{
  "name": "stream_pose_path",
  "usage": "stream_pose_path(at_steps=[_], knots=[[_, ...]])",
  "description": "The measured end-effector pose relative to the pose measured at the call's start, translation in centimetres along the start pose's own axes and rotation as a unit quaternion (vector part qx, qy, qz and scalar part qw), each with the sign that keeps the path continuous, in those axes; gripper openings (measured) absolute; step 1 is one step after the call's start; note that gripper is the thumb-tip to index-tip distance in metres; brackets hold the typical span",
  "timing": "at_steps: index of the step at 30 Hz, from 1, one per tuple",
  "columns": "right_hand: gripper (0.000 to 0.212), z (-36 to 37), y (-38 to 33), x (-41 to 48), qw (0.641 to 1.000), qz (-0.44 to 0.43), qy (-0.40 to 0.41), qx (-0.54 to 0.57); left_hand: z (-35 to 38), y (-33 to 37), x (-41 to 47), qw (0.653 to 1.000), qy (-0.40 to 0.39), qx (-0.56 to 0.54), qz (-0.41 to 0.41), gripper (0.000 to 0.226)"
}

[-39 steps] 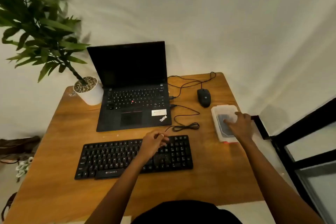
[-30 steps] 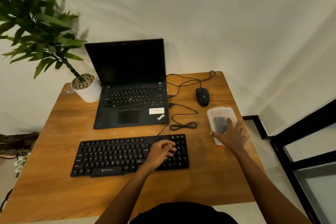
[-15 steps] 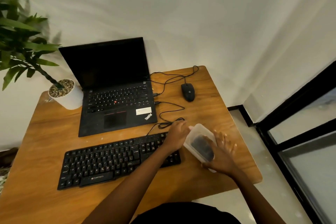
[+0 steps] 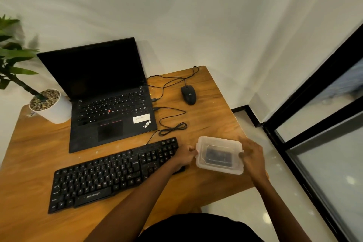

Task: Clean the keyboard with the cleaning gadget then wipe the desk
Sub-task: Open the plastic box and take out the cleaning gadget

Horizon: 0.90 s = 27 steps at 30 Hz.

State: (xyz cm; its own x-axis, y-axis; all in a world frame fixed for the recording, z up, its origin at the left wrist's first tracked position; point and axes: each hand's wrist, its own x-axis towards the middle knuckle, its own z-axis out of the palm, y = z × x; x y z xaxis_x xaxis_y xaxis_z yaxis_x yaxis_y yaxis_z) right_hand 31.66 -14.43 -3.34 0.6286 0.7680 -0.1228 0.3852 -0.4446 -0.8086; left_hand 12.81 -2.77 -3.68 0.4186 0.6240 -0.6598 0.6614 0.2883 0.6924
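A clear plastic box (image 4: 219,169) with a lid holds a dark mass, the cleaning gadget (image 4: 218,157), seen through the lid. Both hands hold this box just above the wooden desk (image 4: 35,149), to the right of the black keyboard (image 4: 110,173). My left hand (image 4: 184,156) grips its left edge, over the keyboard's right end. My right hand (image 4: 252,155) grips its right edge, near the desk's right side. The keyboard lies slanted along the desk's front, its cable coiled behind it.
An open black laptop (image 4: 106,100) stands behind the keyboard. A black mouse (image 4: 189,94) and loose cables (image 4: 172,124) lie at the back right. A white plant pot (image 4: 51,107) stands at the back left. A black window frame (image 4: 306,104) is on the right.
My right hand lifted the box from the desk's right edge and brought it toward me. My left hand left the keyboard and took the box's left side. The view swung right.
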Motion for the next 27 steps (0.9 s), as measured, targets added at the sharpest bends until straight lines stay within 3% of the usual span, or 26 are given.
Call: stream_pose_path(at_steps=[1, 3, 6, 8, 18, 23, 27], knots=[[0.035, -0.4, 0.1, 0.1, 0.995, 0.081, 0.025, 0.058, 0.3, 0.0, -0.1, 1.000, 0.010, -0.024, -0.008, 0.023], [0.024, -1.1, 0.5, 0.4, 0.970, 0.216, -0.008, 0.115, 0.6, 0.1, -0.3, 0.997, 0.036, -0.067, -0.020, 0.027], [0.020, -1.6, 0.6, 0.4, 0.926, 0.321, -0.051, 0.190, 0.8, 0.0, -0.1, 0.994, 0.052, -0.094, -0.037, 0.013], [0.020, -1.8, 0.6, 0.6, 0.918, 0.336, -0.056, 0.204, 0.9, -0.1, 0.0, 0.991, 0.050, -0.114, -0.045, 0.006], [0.029, -2.6, 1.6, 1.6, 0.855, 0.400, -0.097, 0.315, -0.2, 0.4, 0.4, 0.977, -0.004, -0.180, -0.114, 0.013], [0.027, -2.6, 2.0, 1.8, 0.851, 0.408, -0.095, 0.317, -0.2, 0.5, 0.2, 0.979, 0.005, -0.173, -0.112, 0.014], [0.020, -2.5, 2.0, 1.7, 0.868, 0.382, -0.087, 0.305, 0.0, 0.8, 0.1, 0.988, 0.029, -0.128, -0.080, 0.016]])
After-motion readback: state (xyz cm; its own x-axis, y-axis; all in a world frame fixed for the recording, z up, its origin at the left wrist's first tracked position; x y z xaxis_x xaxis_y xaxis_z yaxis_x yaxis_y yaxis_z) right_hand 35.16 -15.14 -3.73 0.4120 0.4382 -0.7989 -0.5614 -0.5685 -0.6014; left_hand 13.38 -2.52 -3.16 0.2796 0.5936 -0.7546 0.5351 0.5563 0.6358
